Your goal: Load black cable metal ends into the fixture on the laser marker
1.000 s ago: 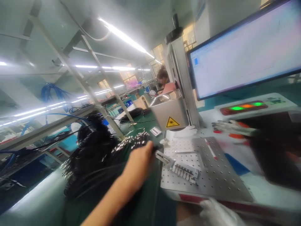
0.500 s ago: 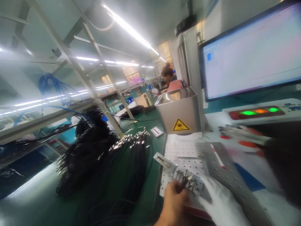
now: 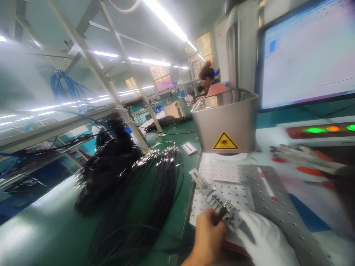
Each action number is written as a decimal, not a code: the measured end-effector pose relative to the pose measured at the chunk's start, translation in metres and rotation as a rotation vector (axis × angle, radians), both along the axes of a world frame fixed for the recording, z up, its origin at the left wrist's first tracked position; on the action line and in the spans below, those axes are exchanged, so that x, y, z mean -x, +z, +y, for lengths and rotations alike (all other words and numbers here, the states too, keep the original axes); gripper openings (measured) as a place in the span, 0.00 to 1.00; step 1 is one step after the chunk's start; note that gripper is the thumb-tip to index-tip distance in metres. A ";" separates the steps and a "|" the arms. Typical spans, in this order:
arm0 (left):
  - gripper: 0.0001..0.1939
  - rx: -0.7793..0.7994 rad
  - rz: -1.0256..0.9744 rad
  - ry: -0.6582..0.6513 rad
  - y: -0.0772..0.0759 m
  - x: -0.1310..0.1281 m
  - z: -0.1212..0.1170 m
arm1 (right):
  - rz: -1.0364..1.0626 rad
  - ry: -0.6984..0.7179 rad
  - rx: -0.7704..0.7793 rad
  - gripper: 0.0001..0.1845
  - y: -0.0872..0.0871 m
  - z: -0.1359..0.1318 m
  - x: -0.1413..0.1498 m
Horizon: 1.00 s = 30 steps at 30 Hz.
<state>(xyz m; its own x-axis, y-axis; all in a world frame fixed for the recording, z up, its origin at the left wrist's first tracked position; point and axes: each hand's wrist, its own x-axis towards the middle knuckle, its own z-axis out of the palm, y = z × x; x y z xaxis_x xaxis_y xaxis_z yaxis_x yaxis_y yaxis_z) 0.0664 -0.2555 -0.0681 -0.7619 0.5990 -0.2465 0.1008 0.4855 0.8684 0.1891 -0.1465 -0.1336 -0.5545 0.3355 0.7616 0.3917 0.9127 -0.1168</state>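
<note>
My bare left hand [image 3: 206,231] pinches black cable ends with metal plugs [image 3: 222,212] at a small metal fixture [image 3: 226,214] on the perforated plate [image 3: 263,199]. Touching the fixture's right side, my right hand [image 3: 263,240] wears a white glove and rests on the plate. A narrow metal strip [image 3: 200,181] lies angled on the plate just beyond the fixture. Whether the gloved fingers grip anything is hidden.
Bundles of black cables with silver plugs [image 3: 138,177] cover the green bench at left. A laser head with a yellow warning label [image 3: 225,123] hangs over the plate. A monitor [image 3: 307,55] and lit control panel [image 3: 321,130] stand at right. A person sits far behind.
My left hand drew back from the cable pile to the fixture with cable ends in it. My gloved right hand came up beside the fixture. The view shifted closer.
</note>
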 end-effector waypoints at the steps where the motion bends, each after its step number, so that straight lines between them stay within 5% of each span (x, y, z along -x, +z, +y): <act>1: 0.08 0.025 0.022 -0.007 0.002 0.000 0.000 | -0.010 -0.002 0.017 0.14 -0.001 0.000 0.000; 7: 0.10 0.164 0.077 -0.028 0.015 -0.001 0.002 | -0.018 0.007 -0.019 0.16 0.006 -0.002 -0.001; 14: 0.09 0.185 0.065 -0.018 0.018 -0.005 0.002 | -0.123 0.014 -0.075 0.29 0.013 -0.004 0.000; 19: 0.09 0.213 0.049 -0.008 0.014 -0.002 0.002 | -0.253 -0.012 -0.009 0.21 -0.001 -0.001 0.007; 24: 0.07 0.208 0.009 -0.053 0.008 0.004 0.001 | -0.204 0.007 -0.076 0.20 0.013 -0.004 0.013; 30: 0.08 0.214 0.042 -0.194 0.014 0.013 0.000 | -0.202 -0.045 0.061 0.16 0.018 -0.010 0.014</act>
<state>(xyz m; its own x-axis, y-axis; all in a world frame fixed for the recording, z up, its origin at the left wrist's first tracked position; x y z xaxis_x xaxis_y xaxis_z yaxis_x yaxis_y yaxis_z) 0.0529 -0.2560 -0.0536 -0.6507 0.6721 -0.3533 0.2434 0.6254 0.7414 0.1746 -0.1563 -0.1156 -0.6775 0.4050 0.6140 0.4527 0.8875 -0.0859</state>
